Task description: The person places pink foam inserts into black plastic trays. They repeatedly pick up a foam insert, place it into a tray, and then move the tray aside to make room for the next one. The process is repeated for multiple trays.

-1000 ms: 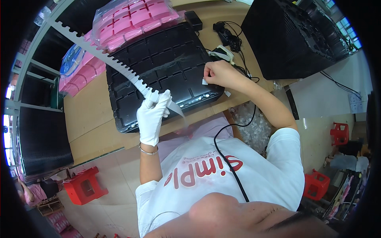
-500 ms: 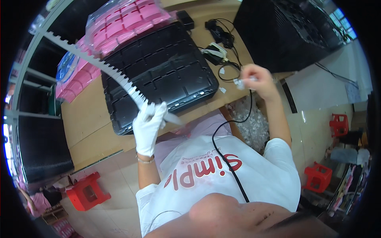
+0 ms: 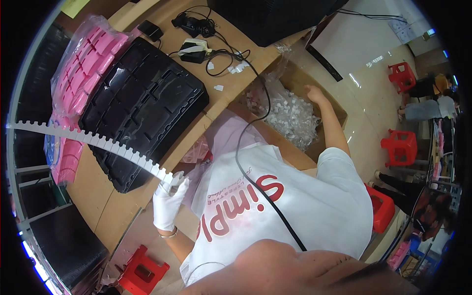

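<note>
My left hand [image 3: 169, 201], in a white glove, is closed on one end of a long pale notched strip [image 3: 105, 141]. Slightly bowed, the strip reaches left across the corner of a black ridged plastic tray [image 3: 142, 98] on the cardboard-covered table. My bare right hand [image 3: 315, 94] is at the inner right side of an open cardboard box [image 3: 338, 110], beside a heap of small clear and white plastic pieces [image 3: 292, 115]. Most of its fingers are hidden, so I cannot tell whether it holds anything.
Pink trays in clear film [image 3: 88, 64] stand left of the black tray. A tangle of black cables [image 3: 196, 24] and a few small white bits [image 3: 238, 68] lie on the table [image 3: 236, 29]. One cable crosses my shirt. Red stools [image 3: 399, 147] and people are beyond on the right.
My right hand has gone from over the table edge, where it held small whitish pieces, to the cardboard box. My left hand and the strip are lower and further left in a turned view.
</note>
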